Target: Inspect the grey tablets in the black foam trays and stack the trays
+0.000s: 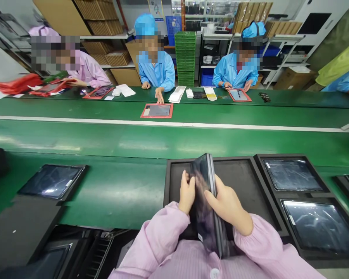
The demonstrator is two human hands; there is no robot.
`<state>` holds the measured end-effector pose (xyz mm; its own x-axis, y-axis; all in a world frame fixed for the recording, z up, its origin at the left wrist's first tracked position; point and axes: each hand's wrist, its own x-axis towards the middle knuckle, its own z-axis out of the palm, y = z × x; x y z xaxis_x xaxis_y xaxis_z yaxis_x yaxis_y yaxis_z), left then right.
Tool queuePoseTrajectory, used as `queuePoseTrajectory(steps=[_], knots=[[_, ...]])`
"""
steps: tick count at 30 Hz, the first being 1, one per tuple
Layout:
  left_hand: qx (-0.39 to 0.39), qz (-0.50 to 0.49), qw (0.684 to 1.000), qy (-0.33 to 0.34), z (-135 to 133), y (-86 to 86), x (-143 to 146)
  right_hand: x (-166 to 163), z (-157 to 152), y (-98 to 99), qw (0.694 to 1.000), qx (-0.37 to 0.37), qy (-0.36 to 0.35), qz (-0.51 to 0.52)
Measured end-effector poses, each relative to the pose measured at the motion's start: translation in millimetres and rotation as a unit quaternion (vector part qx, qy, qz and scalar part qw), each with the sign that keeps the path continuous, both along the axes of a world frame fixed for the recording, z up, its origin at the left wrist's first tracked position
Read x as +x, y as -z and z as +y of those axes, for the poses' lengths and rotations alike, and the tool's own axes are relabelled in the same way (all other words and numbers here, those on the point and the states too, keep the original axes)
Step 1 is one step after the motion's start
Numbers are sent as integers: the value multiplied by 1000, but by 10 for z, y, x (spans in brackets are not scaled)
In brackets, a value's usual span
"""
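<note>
Close to my body, a stack of what look like two thin dark tablets [206, 209] in clear film stands on edge, tilted and slightly blurred. My right hand [228, 201] grips the right side, thumb across the upper edges and fingers hidden behind. Against the glossy left face, my left hand [187, 193] is closed with its fingers curled. Beneath them lies a black foam tray [238, 174] with a shallow recess. To its right, another black tray [277, 195] holds a film-covered tablet [292, 174] and a second tablet [322, 224].
A dark tablet [52, 181] rests on black foam at left, above a black sheet [20, 228]. The green conveyor [119, 139] runs across. Beyond it, several co-workers sit; one person's hand [159, 95] touches a red-framed panel [157, 111]. Another tray's edge [346, 190] shows far right.
</note>
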<state>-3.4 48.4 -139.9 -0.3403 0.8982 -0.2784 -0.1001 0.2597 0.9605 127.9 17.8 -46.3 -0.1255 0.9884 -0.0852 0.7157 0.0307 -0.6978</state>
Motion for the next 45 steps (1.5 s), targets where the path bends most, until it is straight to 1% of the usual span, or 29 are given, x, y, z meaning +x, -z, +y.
queuePoseTrajectory(steps=[1, 3, 5, 6, 8, 9, 11, 12, 14, 15, 17, 21, 26, 30, 33, 36, 41, 45], knots=[[20, 14, 1000, 8, 26, -37, 48, -41, 22, -20, 999, -25, 7, -18], [79, 16, 995, 60, 98, -143, 96, -103, 82, 4, 999, -46, 8, 0], [115, -11, 986, 119, 200, -272, 90, -149, 171, 76, 997, -20, 19, 71], [116, -26, 984, 133, 257, -335, 75, -169, 230, 116, 993, 1, 34, 114], [102, -37, 986, 125, 367, -441, 39, -208, 382, 181, 975, 21, 79, 206], [97, -40, 988, 116, 413, -481, 22, -224, 471, 200, 962, 13, 101, 253], [95, -48, 989, 107, 480, -535, -5, -244, 652, 210, 932, -43, 125, 339], [97, -51, 988, 107, 501, -552, -17, -247, 732, 203, 916, -79, 124, 373], [102, -53, 987, 111, 523, -574, -42, -240, 848, 183, 891, -138, 99, 421], [104, -51, 987, 114, 529, -582, -55, -231, 880, 173, 883, -156, 85, 435], [109, -45, 985, 122, 533, -595, -82, -213, 897, 165, 875, -169, 71, 448], [121, -29, 983, 137, 538, -615, -106, -195, 851, 193, 872, -172, 64, 453], [142, 5, 979, 144, 528, -614, -123, -180, 822, 213, 877, -164, 54, 448], [158, -34, 965, 206, 489, -591, -204, -111, 797, 180, 880, -188, 9, 436], [171, -43, 953, 245, 467, -573, -254, -61, 787, 165, 882, -196, -22, 428], [172, -43, 950, 255, 464, -565, -265, -44, 788, 162, 883, -201, -30, 422], [183, -41, 945, 268, 464, -541, -276, -48, 782, 152, 881, -200, -24, 429], [188, -59, 931, 308, 447, -492, -319, -24, 771, 154, 889, -197, -44, 411]])
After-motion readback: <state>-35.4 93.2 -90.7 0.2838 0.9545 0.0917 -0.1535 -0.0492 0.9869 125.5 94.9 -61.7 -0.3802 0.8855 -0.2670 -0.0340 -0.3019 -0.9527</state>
